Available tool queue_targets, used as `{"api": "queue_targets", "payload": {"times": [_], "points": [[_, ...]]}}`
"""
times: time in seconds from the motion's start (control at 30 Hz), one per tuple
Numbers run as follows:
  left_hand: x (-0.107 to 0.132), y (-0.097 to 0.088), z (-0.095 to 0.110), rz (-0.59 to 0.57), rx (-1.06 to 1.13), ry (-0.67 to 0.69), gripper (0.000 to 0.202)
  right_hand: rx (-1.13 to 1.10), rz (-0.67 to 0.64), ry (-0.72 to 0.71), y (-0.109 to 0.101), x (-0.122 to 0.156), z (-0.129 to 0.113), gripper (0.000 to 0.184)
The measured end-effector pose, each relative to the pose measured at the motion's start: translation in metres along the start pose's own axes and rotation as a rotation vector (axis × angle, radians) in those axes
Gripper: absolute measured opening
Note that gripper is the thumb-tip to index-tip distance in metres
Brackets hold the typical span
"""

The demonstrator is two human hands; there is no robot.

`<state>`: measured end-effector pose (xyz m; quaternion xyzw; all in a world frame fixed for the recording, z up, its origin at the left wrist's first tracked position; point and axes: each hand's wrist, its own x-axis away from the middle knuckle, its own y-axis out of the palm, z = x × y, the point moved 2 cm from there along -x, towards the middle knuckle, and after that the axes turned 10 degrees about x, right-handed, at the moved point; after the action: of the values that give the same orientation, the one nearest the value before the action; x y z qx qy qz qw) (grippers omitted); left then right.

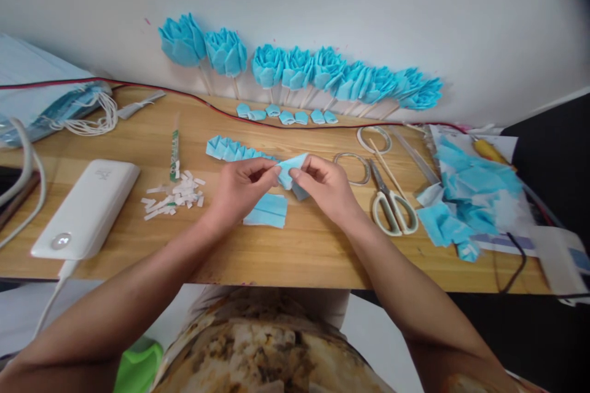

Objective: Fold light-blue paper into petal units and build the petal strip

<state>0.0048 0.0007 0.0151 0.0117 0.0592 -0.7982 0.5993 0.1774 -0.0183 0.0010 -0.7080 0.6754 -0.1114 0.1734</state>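
Small blue folded piece [290, 173] sits between the two hands, raised just above the wooden table [221, 258], near its middle. Left hand [243, 191] pinches its left edge between thumb and forefinger, other fingers curled and partly hidden. Right hand [328, 189] grips the right side, thumb pressed on the near face, forefinger behind; remaining fingers bent, their tips out of sight. A duller blue corner shows beneath the right fingers; cannot tell whether it belongs to the same piece. Just below the hands, a flat blue rectangle [266, 211] with a crease across it lies on the wood. Beyond the left hand, a row of overlapping folded blue pieces [233, 149]. Farther back, small folded blue bits [286, 117] in a loose line, a red-and-black wire [198, 98] running near them. Behind, blue flowers [270, 67] on thin sticks lean along the wall. To the right: scissors [386, 189], blades slightly apart, beside a thin wooden stick [387, 164]; past them, a heap of blue sheets [479, 175]. To the left: scattered white paper strips [182, 195], then a white power bank [87, 209] with a cable plugged into its near end.
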Motion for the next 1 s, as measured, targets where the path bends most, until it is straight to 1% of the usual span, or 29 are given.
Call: {"api": "queue_targets", "payload": {"times": [0.13,0.23,0.43,0.63,0.7,0.77,0.87,0.93,1.0], "points": [[-0.0028,-0.0001,-0.0031,-0.056,0.069,-0.088,0.024,-0.033,0.022,0.014,-0.0031,-0.0004,-0.0010,0.030],[-0.0034,-0.0005,-0.0057,-0.071,0.103,-0.123,0.024,-0.022,0.011,0.004,-0.0033,-0.0006,0.0001,0.030],[-0.0035,-0.0010,-0.0073,-0.067,0.106,-0.143,0.024,-0.001,0.008,-0.007,-0.0027,-0.0007,0.0009,0.027],[-0.0040,0.0003,-0.0064,-0.119,0.118,-0.123,0.026,-0.021,-0.018,-0.023,-0.0020,0.0001,-0.0009,0.026],[-0.0038,0.0005,-0.0066,-0.122,0.130,-0.122,0.026,-0.031,-0.009,-0.033,-0.0023,0.0003,-0.0014,0.022],[-0.0038,0.0001,-0.0070,-0.097,0.150,-0.122,0.026,-0.064,0.020,-0.059,-0.0033,0.0004,-0.0020,0.018],[-0.0040,-0.0013,-0.0079,-0.039,0.183,-0.122,0.030,-0.098,0.069,-0.135,-0.0053,0.0012,-0.0036,0.020],[-0.0041,-0.0023,-0.0084,-0.005,0.207,-0.120,0.030,-0.034,0.084,-0.196,-0.0056,0.0021,-0.0054,0.019],[-0.0040,-0.0029,-0.0086,0.015,0.228,-0.117,0.029,0.086,0.098,-0.256,-0.0051,0.0031,-0.0075,0.018]]}}
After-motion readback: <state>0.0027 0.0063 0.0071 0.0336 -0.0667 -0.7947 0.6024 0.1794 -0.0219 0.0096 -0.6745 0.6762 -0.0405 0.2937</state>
